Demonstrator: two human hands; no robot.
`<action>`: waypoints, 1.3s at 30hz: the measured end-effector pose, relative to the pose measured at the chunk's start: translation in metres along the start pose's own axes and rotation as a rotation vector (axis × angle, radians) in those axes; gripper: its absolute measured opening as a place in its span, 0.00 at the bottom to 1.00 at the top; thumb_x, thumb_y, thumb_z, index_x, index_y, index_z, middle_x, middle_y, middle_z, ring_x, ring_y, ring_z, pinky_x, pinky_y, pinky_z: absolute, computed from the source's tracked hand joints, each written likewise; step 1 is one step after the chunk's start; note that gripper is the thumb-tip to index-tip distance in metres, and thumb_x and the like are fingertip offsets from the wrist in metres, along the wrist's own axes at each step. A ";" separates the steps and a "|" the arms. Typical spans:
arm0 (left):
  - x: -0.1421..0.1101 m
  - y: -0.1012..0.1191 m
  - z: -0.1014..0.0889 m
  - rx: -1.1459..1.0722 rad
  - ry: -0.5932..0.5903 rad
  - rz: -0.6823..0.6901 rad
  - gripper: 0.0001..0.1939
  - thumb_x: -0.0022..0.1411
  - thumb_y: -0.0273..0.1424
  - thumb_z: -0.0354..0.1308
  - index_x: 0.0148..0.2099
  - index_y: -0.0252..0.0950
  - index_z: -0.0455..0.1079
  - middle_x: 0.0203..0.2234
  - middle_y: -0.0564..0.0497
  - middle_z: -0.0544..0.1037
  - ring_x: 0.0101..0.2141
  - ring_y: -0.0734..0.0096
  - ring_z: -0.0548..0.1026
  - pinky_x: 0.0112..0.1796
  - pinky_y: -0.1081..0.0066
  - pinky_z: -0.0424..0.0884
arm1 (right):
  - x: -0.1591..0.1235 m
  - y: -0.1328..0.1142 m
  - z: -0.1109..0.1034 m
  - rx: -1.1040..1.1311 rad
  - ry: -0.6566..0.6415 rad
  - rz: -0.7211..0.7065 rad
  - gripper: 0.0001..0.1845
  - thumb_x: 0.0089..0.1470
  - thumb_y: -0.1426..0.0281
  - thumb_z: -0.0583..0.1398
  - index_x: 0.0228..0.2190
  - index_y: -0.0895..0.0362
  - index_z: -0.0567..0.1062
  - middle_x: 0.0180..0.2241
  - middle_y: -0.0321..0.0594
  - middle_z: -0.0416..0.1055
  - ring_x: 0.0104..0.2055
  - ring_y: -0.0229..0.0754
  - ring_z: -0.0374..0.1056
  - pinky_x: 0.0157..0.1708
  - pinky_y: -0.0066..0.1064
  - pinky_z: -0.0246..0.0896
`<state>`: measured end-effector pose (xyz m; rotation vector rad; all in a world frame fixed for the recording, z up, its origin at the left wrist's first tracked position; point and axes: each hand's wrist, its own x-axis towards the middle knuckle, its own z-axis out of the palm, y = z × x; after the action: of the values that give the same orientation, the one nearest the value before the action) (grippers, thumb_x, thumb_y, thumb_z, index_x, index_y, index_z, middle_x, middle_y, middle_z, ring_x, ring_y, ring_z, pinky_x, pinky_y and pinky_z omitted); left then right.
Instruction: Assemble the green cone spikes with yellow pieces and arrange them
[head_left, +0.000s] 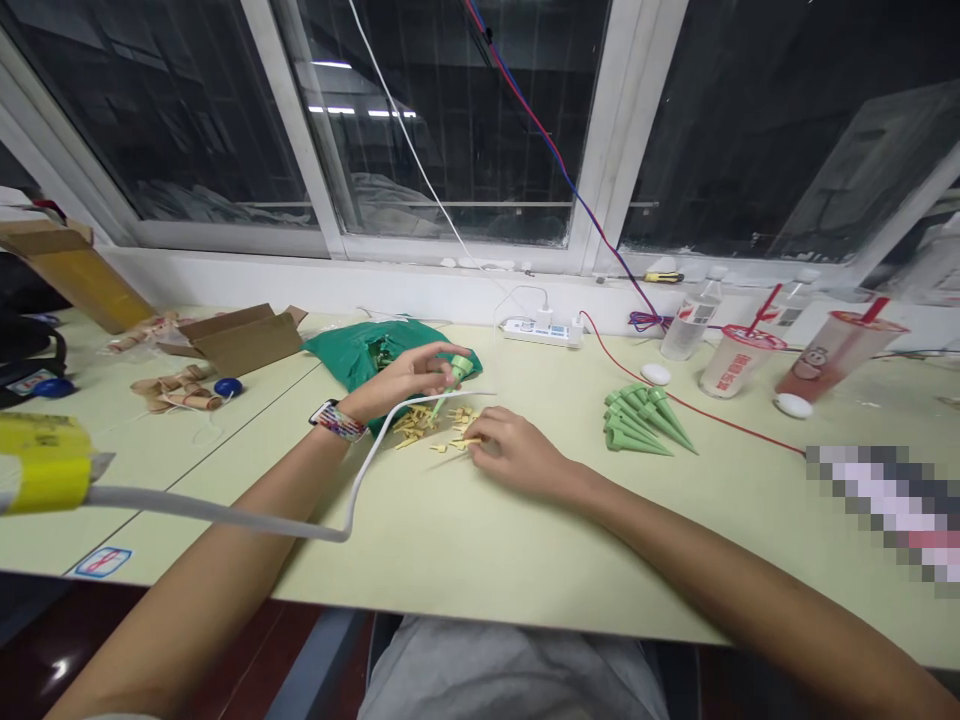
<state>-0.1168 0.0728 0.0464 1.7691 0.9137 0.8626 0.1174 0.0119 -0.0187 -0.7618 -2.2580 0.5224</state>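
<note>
My left hand [416, 375], with a patterned watch band at the wrist, grips a light green plastic cone [461, 367] between thumb and fingers. The cone's wide end is up and its narrow end points down. Just below it lies a loose pile of small yellow plastic pieces [415, 426]. My right hand [517, 450] is low over the table beside that pile, its fingertips pinched on one small yellow piece [471, 442]. Behind my left hand spreads an open green plastic bag [341, 352]. Several green cones [645, 418] lie bunched to the right.
A white cable [225, 515] crosses in front of my left forearm. Wooden toys with blue balls [228, 387] and a cardboard box [244, 340] are at left. A power strip [536, 331] sits at the back. Drink cups [741, 362] and bottles [691, 318] stand at right.
</note>
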 end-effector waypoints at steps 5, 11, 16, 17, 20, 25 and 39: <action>-0.009 0.022 0.016 0.105 -0.347 -0.076 0.22 0.63 0.40 0.66 0.57 0.41 0.75 0.33 0.48 0.78 0.30 0.68 0.76 0.29 0.74 0.71 | -0.039 -0.002 -0.031 0.099 -0.002 0.110 0.09 0.60 0.75 0.58 0.38 0.55 0.79 0.38 0.39 0.76 0.38 0.40 0.70 0.40 0.32 0.64; -0.009 0.019 0.029 0.008 -0.715 -0.264 0.24 0.57 0.38 0.71 0.55 0.40 0.76 0.30 0.48 0.79 0.26 0.65 0.78 0.24 0.72 0.75 | -0.058 0.029 -0.047 0.304 0.120 0.397 0.09 0.57 0.68 0.62 0.39 0.55 0.81 0.33 0.37 0.76 0.33 0.39 0.70 0.34 0.31 0.64; -0.006 0.019 0.062 -0.069 -0.682 -0.237 0.23 0.60 0.35 0.69 0.56 0.38 0.73 0.32 0.49 0.79 0.29 0.65 0.80 0.29 0.70 0.78 | -0.055 0.043 -0.047 0.603 0.303 0.484 0.15 0.51 0.62 0.68 0.38 0.56 0.76 0.28 0.34 0.71 0.27 0.38 0.70 0.29 0.31 0.65; -0.004 0.018 0.071 -0.092 -0.578 -0.196 0.22 0.61 0.36 0.68 0.55 0.39 0.72 0.34 0.49 0.79 0.30 0.66 0.80 0.30 0.69 0.79 | -0.053 0.043 -0.048 0.631 0.337 0.483 0.16 0.50 0.61 0.69 0.37 0.56 0.76 0.28 0.34 0.72 0.28 0.39 0.70 0.28 0.31 0.66; 0.005 0.008 0.098 -0.108 -0.262 -0.119 0.22 0.61 0.40 0.68 0.54 0.39 0.68 0.33 0.52 0.78 0.28 0.69 0.80 0.34 0.67 0.79 | -0.050 0.044 -0.053 0.641 0.412 0.483 0.18 0.49 0.59 0.69 0.37 0.57 0.77 0.28 0.36 0.74 0.29 0.39 0.70 0.29 0.31 0.67; 0.020 -0.015 0.130 -0.227 0.032 -0.035 0.27 0.59 0.41 0.69 0.56 0.38 0.64 0.33 0.54 0.76 0.29 0.68 0.81 0.36 0.65 0.80 | -0.049 0.044 -0.063 0.621 0.471 0.488 0.19 0.48 0.58 0.69 0.38 0.57 0.78 0.28 0.36 0.74 0.29 0.40 0.71 0.30 0.32 0.68; 0.007 -0.022 0.145 -0.204 0.072 0.107 0.19 0.62 0.41 0.66 0.49 0.39 0.65 0.34 0.53 0.76 0.28 0.72 0.79 0.31 0.72 0.77 | -0.053 0.031 -0.056 0.500 0.481 0.374 0.13 0.53 0.61 0.68 0.37 0.55 0.78 0.27 0.36 0.75 0.30 0.42 0.75 0.31 0.32 0.70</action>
<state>0.0053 0.0253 -0.0192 1.6303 0.7533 1.0568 0.2005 0.0091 -0.0227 -0.9273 -1.4630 0.9241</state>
